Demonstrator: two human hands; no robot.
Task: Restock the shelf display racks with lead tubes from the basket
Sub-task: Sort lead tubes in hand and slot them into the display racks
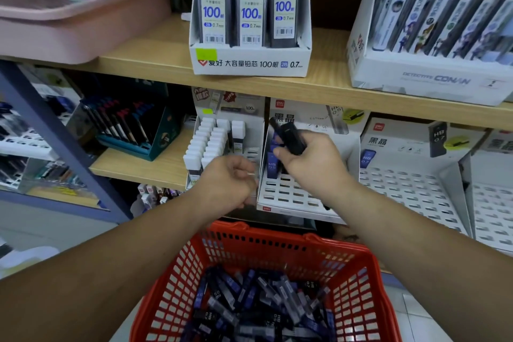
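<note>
Evidently mid-restock, the right hand gripped several dark lead tubes over the HB 0.5 rack on the lower shelf, the left hand curled beside it, contents unclear; next, each tube likely needed seating in an empty slot.

Right hand covers the lower ends of the black lead tubes it grips, their number unclear. Below the grip, the wrist hides part of the white display rack. Left of the grip, the left hand curls its fingers; whether they pinch anything cannot be told. The red basket runs off the bottom edge.
</note>
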